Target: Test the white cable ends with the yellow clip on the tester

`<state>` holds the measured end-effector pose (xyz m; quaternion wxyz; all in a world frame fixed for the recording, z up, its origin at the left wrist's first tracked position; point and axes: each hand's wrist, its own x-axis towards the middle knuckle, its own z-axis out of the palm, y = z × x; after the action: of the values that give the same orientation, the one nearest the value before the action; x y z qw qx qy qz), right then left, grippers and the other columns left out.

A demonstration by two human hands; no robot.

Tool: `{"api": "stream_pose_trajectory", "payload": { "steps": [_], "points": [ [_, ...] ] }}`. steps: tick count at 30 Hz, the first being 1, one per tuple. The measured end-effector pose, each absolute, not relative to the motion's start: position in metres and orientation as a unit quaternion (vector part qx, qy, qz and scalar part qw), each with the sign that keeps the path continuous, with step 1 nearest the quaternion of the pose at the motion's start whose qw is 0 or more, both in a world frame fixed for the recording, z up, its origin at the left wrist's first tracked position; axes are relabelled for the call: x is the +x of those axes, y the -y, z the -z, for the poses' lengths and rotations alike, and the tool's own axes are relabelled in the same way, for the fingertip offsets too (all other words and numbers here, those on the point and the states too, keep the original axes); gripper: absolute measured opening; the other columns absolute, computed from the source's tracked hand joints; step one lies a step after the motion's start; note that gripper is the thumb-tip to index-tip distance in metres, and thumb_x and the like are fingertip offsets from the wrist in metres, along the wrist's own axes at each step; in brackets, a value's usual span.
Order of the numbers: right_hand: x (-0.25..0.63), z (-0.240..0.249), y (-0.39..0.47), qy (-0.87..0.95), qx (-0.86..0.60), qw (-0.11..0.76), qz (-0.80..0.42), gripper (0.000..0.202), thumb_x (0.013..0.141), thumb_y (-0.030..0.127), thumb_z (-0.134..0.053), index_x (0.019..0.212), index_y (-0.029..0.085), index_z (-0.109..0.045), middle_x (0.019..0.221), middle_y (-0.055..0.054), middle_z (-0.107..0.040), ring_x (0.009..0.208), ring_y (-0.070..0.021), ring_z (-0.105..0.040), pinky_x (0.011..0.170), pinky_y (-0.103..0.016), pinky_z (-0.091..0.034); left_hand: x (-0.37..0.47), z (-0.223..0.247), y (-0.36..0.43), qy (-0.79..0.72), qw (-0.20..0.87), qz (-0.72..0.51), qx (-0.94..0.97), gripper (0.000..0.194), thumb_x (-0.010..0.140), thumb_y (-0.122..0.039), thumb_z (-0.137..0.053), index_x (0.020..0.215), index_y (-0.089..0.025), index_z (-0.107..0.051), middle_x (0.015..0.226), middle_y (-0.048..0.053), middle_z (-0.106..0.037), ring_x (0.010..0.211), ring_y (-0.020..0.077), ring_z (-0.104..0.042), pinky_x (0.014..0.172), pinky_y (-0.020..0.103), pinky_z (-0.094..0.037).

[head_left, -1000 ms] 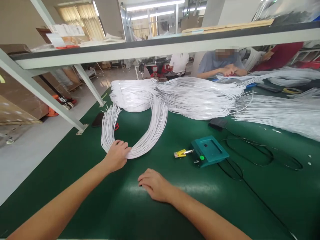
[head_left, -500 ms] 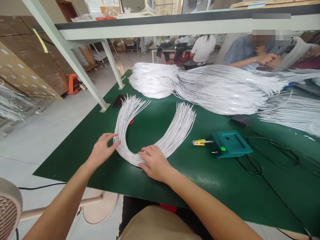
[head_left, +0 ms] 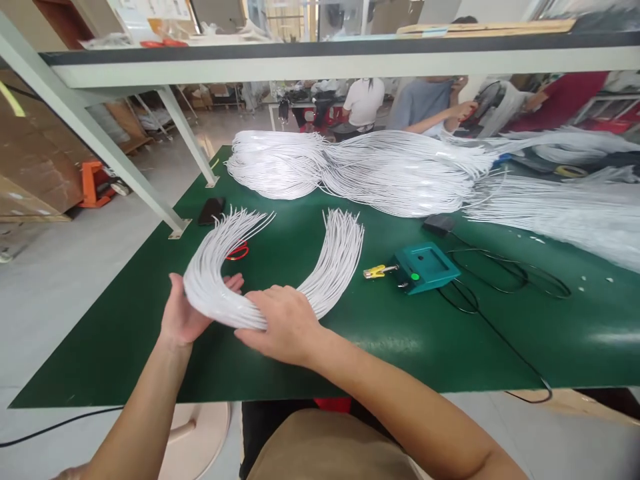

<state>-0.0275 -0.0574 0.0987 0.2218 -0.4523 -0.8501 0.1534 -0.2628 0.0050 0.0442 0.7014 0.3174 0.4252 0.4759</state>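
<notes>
A U-shaped bundle of white wires [head_left: 343, 257] lies on the green table [head_left: 400, 353], its two ends pointing away from me. My right hand [head_left: 287, 323] is wrapped over the bottom of the curve, fingers on top and thumb on the near side. Palm up, my left hand [head_left: 187, 317] is under the left part of the bundle, its fingertips showing inside the curve and its thumb apart on the outer side. A red-handled tool [head_left: 239, 251] lies inside the curve, partly covered by the wires.
Large piles of white wire [head_left: 400, 170] lie along the far side. A teal device [head_left: 425, 267] with a yellow-tipped part [head_left: 377, 271] and black cables is at right. A black phone [head_left: 211, 211] lies near the shelf leg [head_left: 193, 140]. People sit beyond the table.
My left hand has turned palm up and slid under the bundle. My right hand has closed over the curve, and the bundle's left part is raised slightly. The view has shifted right.
</notes>
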Motion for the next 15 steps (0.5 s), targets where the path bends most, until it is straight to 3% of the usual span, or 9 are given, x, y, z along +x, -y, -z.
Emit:
{"api": "stream_pose_trajectory", "payload": {
  "steps": [3,7,9,12,15],
  "points": [
    [-0.029,-0.095,0.082,0.878,-0.408,0.198,-0.150,0.043,0.086,0.052,-0.061,0.111,0.016,-0.060,0.095,-0.006,-0.071,0.085,-0.0227,-0.060,0.074,-0.036,-0.040,-0.253,-0.057,-0.025,-0.249,0.723,-0.575,0.291,0.093,0.091,-0.074,-0.035,0.156,-0.008,-0.028,0.147,0.016,-0.052,0.139,0.0214,-0.048,0.112,0.028,-0.045],
    [-0.033,-0.072,0.106,0.863,-0.432,0.211,-0.152,0.046,0.085,0.035,-0.062,0.123,0.010,-0.054,0.100,-0.010,-0.069,0.087,-0.0245,-0.059,0.075,-0.038,-0.043,-0.241,-0.086,-0.050,-0.186,0.799,-0.517,0.247,0.090,0.094,-0.062,-0.045,0.157,-0.002,-0.020,0.140,0.024,-0.056,0.109,0.0215,-0.069,0.095,0.028,-0.057],
    [-0.033,-0.068,0.112,0.851,-0.441,0.236,-0.160,0.047,0.085,0.031,-0.059,0.127,0.011,-0.052,0.104,-0.010,-0.069,0.089,-0.0250,-0.058,0.076,-0.039,-0.044,-0.233,-0.101,-0.058,-0.186,0.805,-0.497,0.266,0.089,0.094,-0.061,-0.044,0.154,0.001,-0.024,0.134,0.027,-0.059,0.093,0.0195,-0.072,0.085,0.028,-0.060],
    [-0.032,-0.067,0.116,0.840,-0.444,0.247,-0.188,0.054,0.084,0.032,-0.062,0.133,0.011,-0.049,0.114,-0.012,-0.067,0.095,-0.0260,-0.059,0.084,-0.041,-0.047,-0.220,-0.113,-0.068,-0.215,0.783,-0.461,0.358,0.079,0.095,-0.063,-0.040,0.145,-0.002,-0.045,0.132,0.025,-0.061,0.081,0.0164,-0.070,0.075,0.025,-0.061],
    [-0.030,-0.059,0.117,0.852,-0.426,0.213,-0.215,0.063,0.086,0.035,-0.065,0.139,0.010,-0.044,0.127,-0.013,-0.064,0.107,-0.0274,-0.058,0.095,-0.043,-0.047,-0.216,-0.104,-0.083,-0.340,0.737,-0.357,0.462,0.076,0.091,-0.068,-0.044,0.135,-0.007,-0.058,0.134,0.021,-0.061,0.094,0.0208,-0.071,0.082,0.026,-0.060]
  ]
}}
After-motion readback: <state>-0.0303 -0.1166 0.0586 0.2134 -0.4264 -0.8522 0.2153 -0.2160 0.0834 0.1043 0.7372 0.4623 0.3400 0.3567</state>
